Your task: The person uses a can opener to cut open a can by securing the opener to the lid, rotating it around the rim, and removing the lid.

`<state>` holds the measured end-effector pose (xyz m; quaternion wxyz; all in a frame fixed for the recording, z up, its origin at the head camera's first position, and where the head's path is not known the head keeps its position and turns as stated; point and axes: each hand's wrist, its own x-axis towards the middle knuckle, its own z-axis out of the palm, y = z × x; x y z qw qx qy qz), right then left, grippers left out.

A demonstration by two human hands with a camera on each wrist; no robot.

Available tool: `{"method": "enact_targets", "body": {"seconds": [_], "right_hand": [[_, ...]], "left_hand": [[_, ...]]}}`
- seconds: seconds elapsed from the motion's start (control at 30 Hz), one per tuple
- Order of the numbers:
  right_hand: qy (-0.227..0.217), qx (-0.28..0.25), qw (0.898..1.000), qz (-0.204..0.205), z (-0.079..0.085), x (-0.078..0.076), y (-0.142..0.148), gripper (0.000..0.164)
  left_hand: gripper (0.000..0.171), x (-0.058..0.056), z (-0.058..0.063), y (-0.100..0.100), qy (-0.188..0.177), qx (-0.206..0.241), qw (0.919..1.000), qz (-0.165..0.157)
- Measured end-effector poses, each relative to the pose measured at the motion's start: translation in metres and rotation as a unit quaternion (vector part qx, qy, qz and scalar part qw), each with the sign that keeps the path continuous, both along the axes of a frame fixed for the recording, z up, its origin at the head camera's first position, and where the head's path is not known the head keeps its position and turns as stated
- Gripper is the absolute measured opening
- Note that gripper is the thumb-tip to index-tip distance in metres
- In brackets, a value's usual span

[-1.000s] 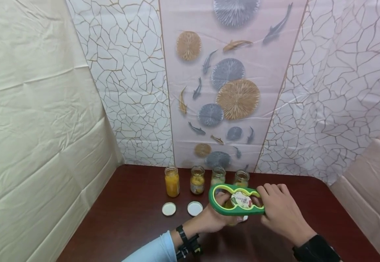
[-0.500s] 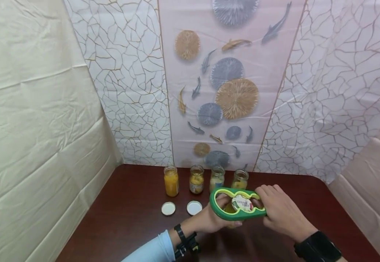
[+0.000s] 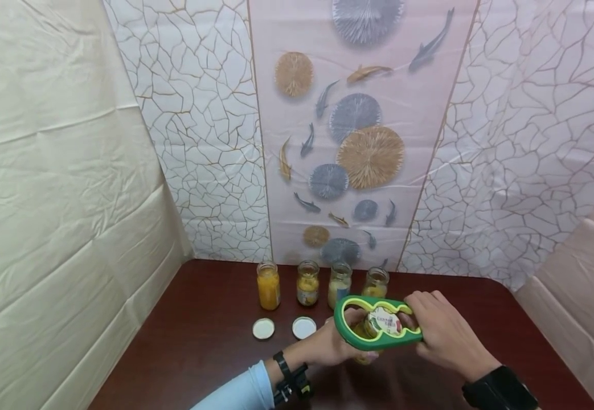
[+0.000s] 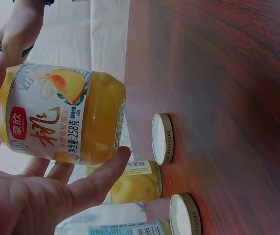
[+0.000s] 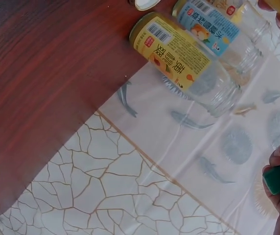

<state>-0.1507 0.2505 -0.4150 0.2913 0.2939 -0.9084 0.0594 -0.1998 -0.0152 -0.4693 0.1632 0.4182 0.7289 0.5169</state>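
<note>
My left hand [image 3: 331, 344] holds a glass jar of yellow peaches [image 4: 57, 112] around its body, and the jar is tilted above the table. Over its patterned lid [image 3: 385, 320] sits a green jar opener [image 3: 379, 343] with a wavy lime-coloured inner edge. My right hand [image 3: 442, 333] grips the handle end of this opener, fingers curled over it. In the right wrist view only the green handle tip [image 5: 279, 180] and part of that hand show. The left wrist view has the jar's label facing the camera, and the lid end lies mostly out of frame.
Several open glass jars stand in a row at the back, among them an orange-filled jar [image 3: 269, 289] and a yellow-labelled jar [image 5: 174, 54]. In front lie a loose lid [image 3: 263, 328] and another lid [image 3: 304, 327]. A patterned cloth [image 3: 225, 142] hangs behind the dark red table [image 3: 194, 341].
Both hands, the jar and the opener have shifted slightly right and down in the head view. More of the jar's side shows through the opener now. The hold of each hand is unchanged.
</note>
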Motion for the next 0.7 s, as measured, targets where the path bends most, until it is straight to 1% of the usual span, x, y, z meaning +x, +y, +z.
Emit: {"method": "enact_targets", "body": {"seconds": [0.1, 0.2, 0.27, 0.3, 0.33, 0.4, 0.5, 0.57, 0.63, 0.7], "right_hand": [[-0.004, -0.002, 1.0, -0.009, 0.0, 0.002, 0.003, 0.035], [-0.004, -0.004, 1.0, -0.022, 0.001, 0.004, 0.009, 0.037], [-0.001, -0.004, 0.999, -0.032, 0.002, 0.005, 0.014, 0.037], [0.0, -0.005, 0.999, -0.037, 0.003, 0.007, 0.018, 0.039], [0.001, -0.006, 0.999, -0.041, 0.003, 0.008, 0.021, 0.041], [0.005, -0.008, 0.999, -0.046, 0.002, 0.011, 0.028, 0.042], [0.017, -0.008, 0.999, -0.05, -0.001, 0.017, 0.041, 0.039], [0.026, -0.008, 0.998, -0.053, -0.004, 0.021, 0.05, 0.033], [0.036, -0.009, 0.998, -0.059, -0.007, 0.024, 0.059, 0.027], [0.04, -0.011, 0.997, -0.069, -0.01, 0.027, 0.068, 0.027]], "left_hand": [[0.07, -0.002, -0.001, 0.005, 0.009, 0.008, 0.9999, -0.002], [0.069, -0.005, -0.003, 0.015, 0.014, 0.028, 0.9994, -0.009], [0.068, -0.007, -0.004, 0.022, 0.024, 0.041, 0.9988, -0.011], [0.067, -0.008, -0.004, 0.026, 0.031, 0.045, 0.9985, -0.008], [0.064, -0.009, -0.004, 0.03, 0.043, 0.046, 0.998, 0.0], [0.058, -0.01, -0.003, 0.038, 0.081, 0.035, 0.9959, 0.021], [0.045, -0.012, -0.004, 0.051, 0.134, 0.01, 0.9884, 0.071], [0.041, -0.014, -0.006, 0.06, 0.134, 0.008, 0.9872, 0.087], [0.041, -0.017, -0.01, 0.07, 0.113, 0.019, 0.9894, 0.09], [0.043, -0.021, -0.015, 0.08, 0.086, 0.032, 0.9921, 0.086]]}}
